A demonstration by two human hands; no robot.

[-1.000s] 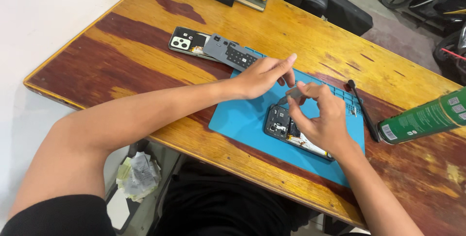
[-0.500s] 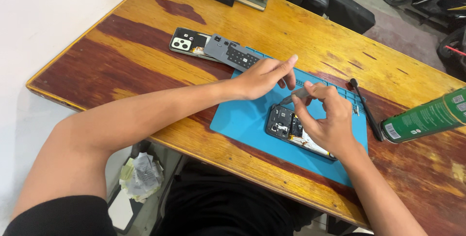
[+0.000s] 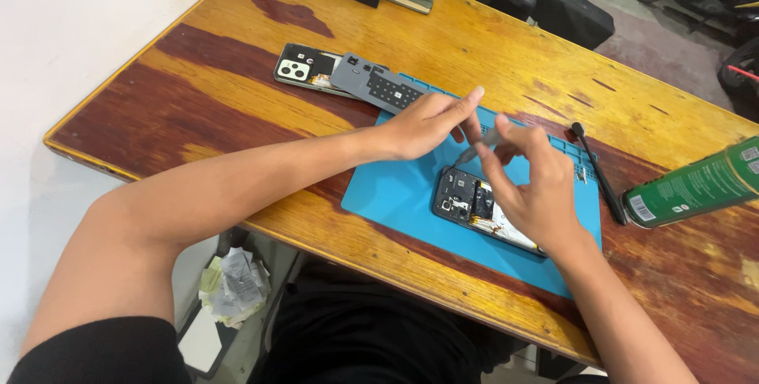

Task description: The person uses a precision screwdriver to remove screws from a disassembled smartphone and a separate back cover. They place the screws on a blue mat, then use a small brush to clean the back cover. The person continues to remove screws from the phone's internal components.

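Two hands meet above the opened phone [image 3: 474,206] on the blue mat [image 3: 395,194]: left hand [image 3: 423,123] and right hand [image 3: 530,186] both pinch their fingers nearly shut on a small grey tool [image 3: 478,147], the phone just below the right fingers; judged, steady wrists on the surface [image 3: 198,92] and a light pinch would serve best. Back cover [image 3: 304,64] and grey plate [image 3: 379,84] lie beyond the left fingers, green can [image 3: 696,182] and black stick [image 3: 597,171] right of the right fingers. Against half a second ago, hands have barely shifted, fingers drawn slightly closer.
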